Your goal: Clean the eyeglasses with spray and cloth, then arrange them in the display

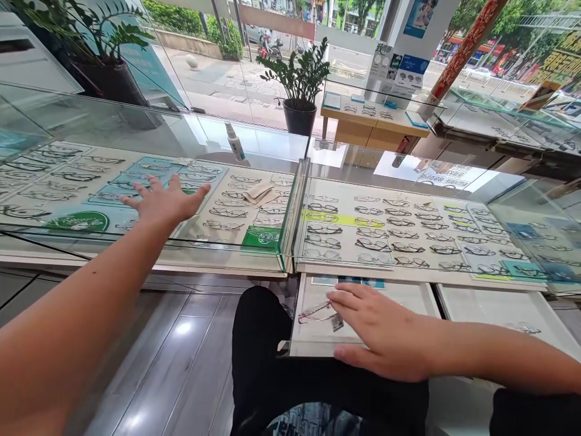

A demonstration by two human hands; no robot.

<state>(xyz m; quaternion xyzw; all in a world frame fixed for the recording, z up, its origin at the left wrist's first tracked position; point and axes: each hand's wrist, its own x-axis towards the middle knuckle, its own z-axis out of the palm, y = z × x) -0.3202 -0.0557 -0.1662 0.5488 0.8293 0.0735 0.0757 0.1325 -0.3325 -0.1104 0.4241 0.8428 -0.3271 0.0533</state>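
My left hand (166, 204) reaches over the glass display counter (200, 138), its fingers spread wide and nothing in them. Rows of eyeglasses show through the glass around and beneath it. Over an open white drawer (399, 298) is my right hand (376, 324), its fingers stretched out and its thumb apart. Beside its fingertips, a thin-framed pair of eyeglasses (314, 316) lies in the drawer with a small grey tag (337, 322). Whether the fingertips touch the frame, I cannot tell.
A white spray bottle (235, 142) stands on the counter, and a folded beige cloth (261, 194) lies to the right of my left hand. A second drawer (503, 312) is open at the right. Potted plants (299, 115) stand beyond the counter. My knees are against the drawer front.
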